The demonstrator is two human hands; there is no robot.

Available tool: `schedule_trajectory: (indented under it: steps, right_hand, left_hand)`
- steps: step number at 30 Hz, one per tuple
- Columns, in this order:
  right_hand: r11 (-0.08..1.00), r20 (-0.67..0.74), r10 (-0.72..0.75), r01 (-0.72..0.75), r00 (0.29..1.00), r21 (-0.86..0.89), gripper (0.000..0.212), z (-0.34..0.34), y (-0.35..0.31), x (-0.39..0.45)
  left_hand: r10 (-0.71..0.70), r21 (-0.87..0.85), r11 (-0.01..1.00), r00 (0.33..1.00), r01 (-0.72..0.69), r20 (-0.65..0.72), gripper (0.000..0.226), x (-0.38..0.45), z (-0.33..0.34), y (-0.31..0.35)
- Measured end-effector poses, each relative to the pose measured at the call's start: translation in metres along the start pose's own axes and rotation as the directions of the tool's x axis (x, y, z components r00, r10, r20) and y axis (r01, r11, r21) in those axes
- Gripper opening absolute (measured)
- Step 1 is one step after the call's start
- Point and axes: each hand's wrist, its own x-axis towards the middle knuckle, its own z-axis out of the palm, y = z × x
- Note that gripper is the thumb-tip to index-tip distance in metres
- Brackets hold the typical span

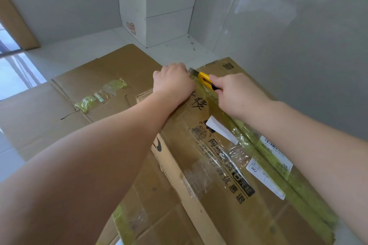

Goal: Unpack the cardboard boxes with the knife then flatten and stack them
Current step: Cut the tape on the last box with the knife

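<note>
Head view looks down over two bare forearms reaching out across a large brown cardboard box [209, 165] that fills the lower right of the frame and stands close to the grey wall on the right. Its top is printed with black characters, carries white shipping labels [266, 177] and is sealed down the middle by a long strip of yellowish-green tape [278, 165] running from the near edge toward the far end. The right hand [239, 95] has its grip closed in a fist around a yellow utility knife [207, 81], whose handle sticks out from the fingers and whose grey blade [192, 71] lies on the tape line near the box's far edge. The left hand [173, 83] rests on the box top just beside the blade, fingers curled down with the knuckles up, pressing on the cardboard; whether it pinches anything under the fingers cannot be told. To the left of the box, flattened brown cardboard sheets [83, 95] lie spread on the pale tiled floor [59, 55], with torn scraps of the same greenish tape [99, 93] stuck across a seam. In the far corner two white boxes [159, 6] stand stacked one on the other, each with small red-and-black stickers on its left face. At the far left edge a tan door panel [16, 26] leans beside a bright opening
</note>
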Motion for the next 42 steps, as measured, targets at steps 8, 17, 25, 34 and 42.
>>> schedule_trajectory:
  steps: [8, 17, 25, 34, 42]
  right_hand:
    - [0.996, -0.011, 0.044, -0.043, 0.999, 0.080, 0.054, 0.002, 0.003, -0.015]
    - [0.962, -0.138, 0.009, 0.029, 0.990, 0.271, 0.047, 0.017, 0.017, -0.037]
    - [0.966, -0.102, -0.023, 0.048, 0.995, 0.253, 0.049, 0.014, 0.018, -0.034]
    - [0.979, -0.073, -0.045, 0.059, 0.996, 0.198, 0.049, 0.010, 0.008, -0.023]
    - [0.996, -0.060, -0.071, 0.074, 0.996, 0.048, 0.065, 0.013, 0.000, -0.003]
  left_hand:
    - [-0.009, -0.031, 0.999, 1.000, 0.009, 0.006, 0.012, -0.004, -0.002, 0.001]
    - [0.010, -0.070, 0.997, 1.000, -0.011, -0.008, 0.009, -0.005, 0.005, -0.007]
    - [-0.012, -0.069, 0.998, 1.000, 0.011, -0.016, 0.011, -0.003, 0.004, -0.003]
    - [-0.020, -0.061, 0.998, 1.000, 0.020, -0.009, 0.012, -0.003, 0.003, -0.003]
    - [-0.028, -0.056, 0.998, 1.000, 0.027, -0.013, 0.010, -0.003, 0.004, -0.003]
